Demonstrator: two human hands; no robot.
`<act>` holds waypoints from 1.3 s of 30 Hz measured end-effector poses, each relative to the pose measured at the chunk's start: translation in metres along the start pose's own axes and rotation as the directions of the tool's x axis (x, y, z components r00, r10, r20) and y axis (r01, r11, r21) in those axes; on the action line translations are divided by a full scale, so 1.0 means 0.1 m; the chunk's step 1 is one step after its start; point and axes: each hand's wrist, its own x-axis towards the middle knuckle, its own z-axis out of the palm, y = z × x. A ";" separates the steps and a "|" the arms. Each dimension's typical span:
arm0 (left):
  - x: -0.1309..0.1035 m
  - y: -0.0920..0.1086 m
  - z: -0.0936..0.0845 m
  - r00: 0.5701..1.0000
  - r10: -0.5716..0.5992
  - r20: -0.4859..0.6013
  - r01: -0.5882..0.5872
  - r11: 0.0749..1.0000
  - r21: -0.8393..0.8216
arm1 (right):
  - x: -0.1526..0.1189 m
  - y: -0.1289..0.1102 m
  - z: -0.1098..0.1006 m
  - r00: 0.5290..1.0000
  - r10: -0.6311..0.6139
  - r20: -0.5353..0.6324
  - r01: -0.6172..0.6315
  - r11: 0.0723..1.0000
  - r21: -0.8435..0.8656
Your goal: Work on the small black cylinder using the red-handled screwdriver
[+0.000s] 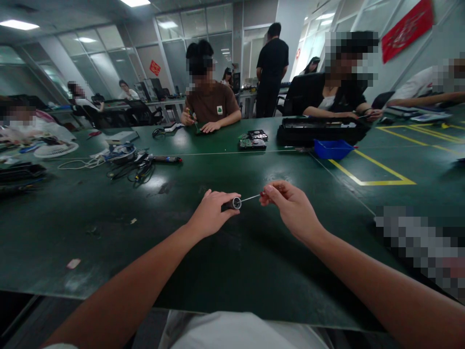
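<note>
My left hand [212, 212] is closed around a short dark cylinder [228, 205] whose open end has a bright metal rim and faces right. Pinched in the fingers of my right hand [290, 206] is a thin metal rod [250, 198], perhaps a small screwdriver; its grip is mostly hidden by the fingers. The rod's tip reaches the cylinder's open end, but I cannot tell how deep it goes. Both hands are just above the green table [174, 266].
Tangled cables [134, 167] and a dark cylindrical tool [165, 159] lie at the left. Beyond my hands are circuit boards [253, 143], a blue bin [333, 149] and a long black housing [319, 131]. Co-workers sit across the table. A pixelated area covers the right edge.
</note>
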 end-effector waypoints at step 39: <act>0.01 -0.02 0.01 1.000 0.024 -0.007 -0.024 1.000 -0.003 | -0.08 -0.07 -0.06 0.978 -0.118 0.171 0.173 0.919 -0.355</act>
